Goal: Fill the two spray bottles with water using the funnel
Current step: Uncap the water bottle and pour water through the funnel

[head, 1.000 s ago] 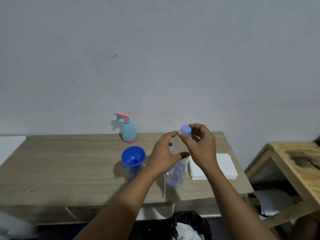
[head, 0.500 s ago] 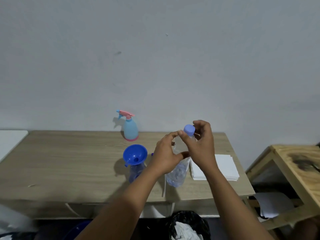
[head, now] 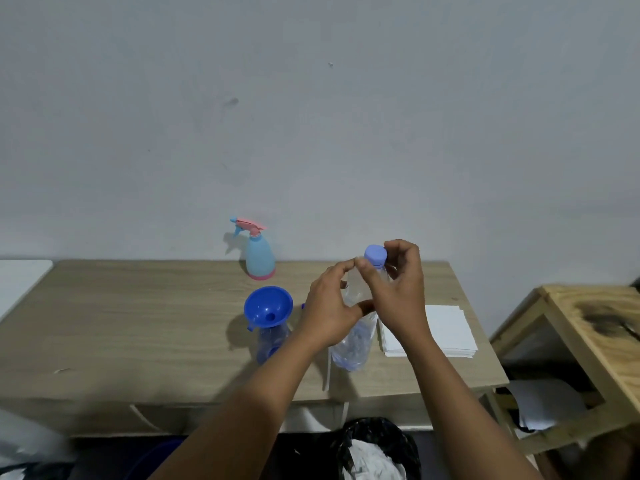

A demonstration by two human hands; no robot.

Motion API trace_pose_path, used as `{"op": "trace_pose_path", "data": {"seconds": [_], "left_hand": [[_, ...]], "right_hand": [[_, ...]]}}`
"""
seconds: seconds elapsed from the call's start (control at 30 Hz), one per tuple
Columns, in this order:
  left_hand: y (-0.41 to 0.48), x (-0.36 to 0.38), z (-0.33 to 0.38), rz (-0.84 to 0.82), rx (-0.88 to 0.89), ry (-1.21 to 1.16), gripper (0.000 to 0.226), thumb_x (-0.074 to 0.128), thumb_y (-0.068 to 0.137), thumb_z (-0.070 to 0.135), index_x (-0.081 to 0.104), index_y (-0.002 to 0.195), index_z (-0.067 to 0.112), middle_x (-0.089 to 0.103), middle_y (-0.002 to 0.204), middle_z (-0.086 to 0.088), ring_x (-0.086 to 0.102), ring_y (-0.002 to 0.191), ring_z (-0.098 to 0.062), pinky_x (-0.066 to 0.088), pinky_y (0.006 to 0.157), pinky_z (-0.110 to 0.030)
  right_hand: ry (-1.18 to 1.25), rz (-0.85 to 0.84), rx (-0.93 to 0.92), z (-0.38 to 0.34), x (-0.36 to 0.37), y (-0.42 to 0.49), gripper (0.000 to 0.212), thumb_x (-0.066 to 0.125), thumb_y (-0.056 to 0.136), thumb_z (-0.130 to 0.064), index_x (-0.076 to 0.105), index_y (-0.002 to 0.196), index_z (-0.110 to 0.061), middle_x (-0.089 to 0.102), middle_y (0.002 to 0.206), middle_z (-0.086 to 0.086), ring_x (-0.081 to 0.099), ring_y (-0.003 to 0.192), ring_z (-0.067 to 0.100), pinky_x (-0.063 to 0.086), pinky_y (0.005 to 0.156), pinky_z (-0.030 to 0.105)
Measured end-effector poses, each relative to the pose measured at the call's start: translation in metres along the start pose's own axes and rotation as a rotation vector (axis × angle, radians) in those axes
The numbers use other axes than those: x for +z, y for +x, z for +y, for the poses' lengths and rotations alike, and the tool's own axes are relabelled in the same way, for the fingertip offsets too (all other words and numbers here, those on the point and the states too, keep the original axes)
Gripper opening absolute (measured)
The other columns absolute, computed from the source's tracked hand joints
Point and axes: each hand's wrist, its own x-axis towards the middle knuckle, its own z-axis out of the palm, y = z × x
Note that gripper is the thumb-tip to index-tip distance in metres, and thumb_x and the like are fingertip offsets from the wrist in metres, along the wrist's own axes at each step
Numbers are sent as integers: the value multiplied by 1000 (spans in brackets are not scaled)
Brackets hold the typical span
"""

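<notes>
A wooden surface (head: 138,323) against a grey wall (head: 311,133) carried a blue spray bottle (head: 259,258) and a funnel (head: 268,306) seated in a clear spray bottle (head: 272,342); the left hand (head: 329,313) gripped a water bottle (head: 355,341), the right hand (head: 398,292) closing its grip on the cap (head: 375,255)

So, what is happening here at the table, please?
A person grips a clear water bottle with the left hand and pinches its blue cap with the right hand; the cap is on the neck, so nothing is poured yet. A blue funnel sits in the mouth of one spray bottle on the table. The second spray bottle, light blue with a pink head, stands near the wall.
</notes>
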Motion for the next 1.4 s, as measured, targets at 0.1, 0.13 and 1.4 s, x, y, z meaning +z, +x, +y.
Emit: {"op": "trace_pose_path", "data": {"seconds": [0.1,0.13,1.4], "left_hand": [[0,0,1,0,6,5,77,84,71,41,47,137,34,57,129,16,58,108,-5,57,89,-38],[0,0,1,1,9,4,77,84,70,42,47,138,35,57,130,17,58,109,-5,56,91,-38],[-1,1,-4,-9,-31,-9,86,87,67,44,42,141,39,52,135,20,54,113,-7,58,89,-42]], "right_hand": [[16,-5,-6,1,-1,3,23,71,90,-26,56,105,-20,65,103,0,64,97,21,53,88,35],[12,-27,-8,2,-2,3,19,68,93,-27,58,107,-21,66,104,-4,65,98,17,52,87,31],[-667,-79,377,198,-41,-109,52,76,80,-48,61,128,-33,55,112,-5,51,113,20,45,95,46]]}}
